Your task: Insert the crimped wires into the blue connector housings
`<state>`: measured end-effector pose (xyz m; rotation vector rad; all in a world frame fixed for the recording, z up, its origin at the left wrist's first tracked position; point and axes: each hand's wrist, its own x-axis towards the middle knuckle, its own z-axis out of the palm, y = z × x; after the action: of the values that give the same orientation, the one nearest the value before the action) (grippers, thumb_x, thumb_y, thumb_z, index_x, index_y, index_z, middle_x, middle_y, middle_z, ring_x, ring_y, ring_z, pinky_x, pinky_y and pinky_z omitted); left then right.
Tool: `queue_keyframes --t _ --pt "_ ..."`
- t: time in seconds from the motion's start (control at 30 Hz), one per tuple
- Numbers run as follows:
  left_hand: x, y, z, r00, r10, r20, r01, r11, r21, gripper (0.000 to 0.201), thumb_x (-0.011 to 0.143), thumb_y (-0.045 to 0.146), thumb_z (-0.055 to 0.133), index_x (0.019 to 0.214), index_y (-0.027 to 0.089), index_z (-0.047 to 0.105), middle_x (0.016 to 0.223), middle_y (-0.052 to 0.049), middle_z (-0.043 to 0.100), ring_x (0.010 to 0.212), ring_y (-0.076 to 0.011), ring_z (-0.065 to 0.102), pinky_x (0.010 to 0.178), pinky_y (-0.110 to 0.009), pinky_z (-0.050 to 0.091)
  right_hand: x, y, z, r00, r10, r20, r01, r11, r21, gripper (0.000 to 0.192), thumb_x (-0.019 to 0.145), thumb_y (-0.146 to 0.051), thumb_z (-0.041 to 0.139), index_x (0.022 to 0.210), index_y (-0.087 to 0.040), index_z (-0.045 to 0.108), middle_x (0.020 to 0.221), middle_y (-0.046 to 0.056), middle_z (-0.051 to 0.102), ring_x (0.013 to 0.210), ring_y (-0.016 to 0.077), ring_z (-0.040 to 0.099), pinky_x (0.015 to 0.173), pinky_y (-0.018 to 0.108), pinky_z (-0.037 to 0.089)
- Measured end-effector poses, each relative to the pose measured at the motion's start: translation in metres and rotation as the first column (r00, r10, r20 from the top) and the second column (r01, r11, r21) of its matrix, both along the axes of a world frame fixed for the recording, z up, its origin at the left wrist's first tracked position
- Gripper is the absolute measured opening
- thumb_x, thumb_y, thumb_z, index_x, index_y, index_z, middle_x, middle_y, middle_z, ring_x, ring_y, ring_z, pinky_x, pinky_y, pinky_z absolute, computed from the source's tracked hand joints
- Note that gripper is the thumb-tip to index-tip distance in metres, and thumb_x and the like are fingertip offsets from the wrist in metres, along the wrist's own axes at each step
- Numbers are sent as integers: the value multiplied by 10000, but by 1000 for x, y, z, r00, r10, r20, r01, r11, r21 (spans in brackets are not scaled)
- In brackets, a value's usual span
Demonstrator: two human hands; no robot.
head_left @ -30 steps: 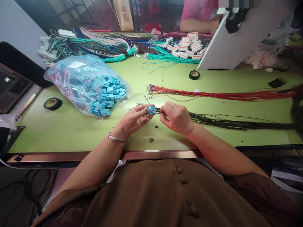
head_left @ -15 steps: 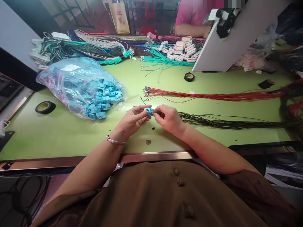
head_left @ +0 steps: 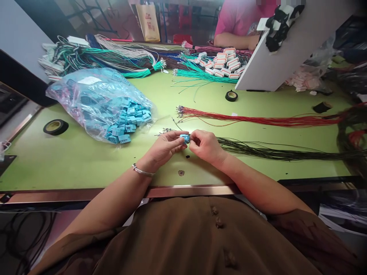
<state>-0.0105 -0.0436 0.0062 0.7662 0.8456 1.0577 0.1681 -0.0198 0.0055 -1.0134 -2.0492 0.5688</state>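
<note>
My left hand pinches a small blue plastic connector just above the green table. My right hand meets it from the right, fingertips closed on the end of a dark wire at the connector's face. That wire belongs to a bundle of dark green wires running off to the right along the table. A clear bag of blue connectors, its mouth spilling several onto the table, lies to the left of my hands.
A red wire bundle lies beyond the dark one. Black tape rolls sit at the left and the middle back. Teal wires and white connectors lie at the back by a white board. A person in pink sits opposite.
My hands have stayed together on the connector, with small finger shifts. The view has swayed slightly left and back.
</note>
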Motion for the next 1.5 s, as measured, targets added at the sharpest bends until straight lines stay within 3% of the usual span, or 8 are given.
queue_keyframes --t 0.17,0.47,0.73,0.83,0.97,1.13,1.3,1.5 --pt "-1 0 4 999 2 52 -3 1000 12 342 708 255 836 1029 157 767 929 -58 732 744 -94 643 765 -240 535 2 1 8 999 3 -37 -5 998 -61 81 762 -177 540 686 -192 515 627 -27 538 563 93 445 564 226 360" --pt "-2 0 3 998 32 -45 -27 995 98 363 684 281 850 1018 173 757 876 -45 727 745 -114 649 767 -268 531 -1 -5 11 943 -69 327 14 986 167 144 847 -164 473 781 -167 601 722 40 625 666 141 517 635 262 360" --pt "-5 0 -2 982 37 -185 -3 984 181 376 737 329 807 1075 181 736 799 -34 705 707 -121 643 742 -279 517 1 -7 7 843 -95 529 -14 980 199 251 911 -230 449 805 -139 658 747 80 650 638 157 500 603 301 290" --pt "-4 1 -1 977 56 -207 -16 982 190 369 740 317 804 1078 184 737 764 -22 693 692 -112 634 722 -265 514 1 -5 7 904 -49 425 -8 991 131 227 885 -202 467 734 -153 629 698 53 621 625 137 467 609 286 296" --pt "1 3 -1 983 122 -135 -80 958 277 488 684 245 842 1154 222 711 913 -26 721 825 -123 654 808 -273 534 -4 0 6 999 -4 49 10 992 -126 217 882 -245 502 696 -171 584 618 -9 543 581 99 414 594 249 322" --pt "9 0 2 962 230 -146 -168 922 350 388 646 202 851 1018 187 744 927 -34 723 861 -144 671 850 -305 562 -8 1 4 944 38 -328 -210 837 -505 358 850 -496 591 697 -172 587 590 -30 522 474 66 377 468 228 304" --pt "15 -6 5 928 311 -205 -186 863 470 367 641 203 841 992 176 736 855 -31 716 725 -146 670 719 -313 591 -7 2 0 933 -45 -357 -228 695 -682 528 691 -678 699 666 -157 615 593 -5 572 428 69 447 369 212 346" --pt "15 -9 9 943 227 -245 -147 940 307 467 585 261 882 1016 156 734 787 -31 745 675 -149 681 709 -317 604 -6 5 -1 928 -2 -372 -289 626 -724 549 675 -694 706 696 -152 623 544 -4 593 438 88 533 451 221 469"
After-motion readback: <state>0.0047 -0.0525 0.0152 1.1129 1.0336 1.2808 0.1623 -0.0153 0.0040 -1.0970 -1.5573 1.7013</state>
